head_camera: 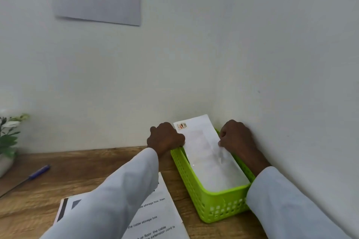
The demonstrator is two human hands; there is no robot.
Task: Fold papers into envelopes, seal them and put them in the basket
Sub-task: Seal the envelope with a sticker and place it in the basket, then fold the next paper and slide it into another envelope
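A white envelope (202, 141) with a small stamp at its far left corner lies slanted in the lime-green basket (219, 205), its far end sticking up over the basket's back rim against the wall. My left hand (165, 138) grips the envelope's left edge at the basket's far left corner. Opposite it, my right hand (236, 137) pinches the envelope's right edge, close to the wall. More white paper lies under it in the basket.
The basket stands in the corner of a wooden table (58, 176), with walls behind and to the right. Printed sheets (155, 217) lie under my left forearm. A blue pen (37, 172) and a potted plant (7, 137) are at the far left.
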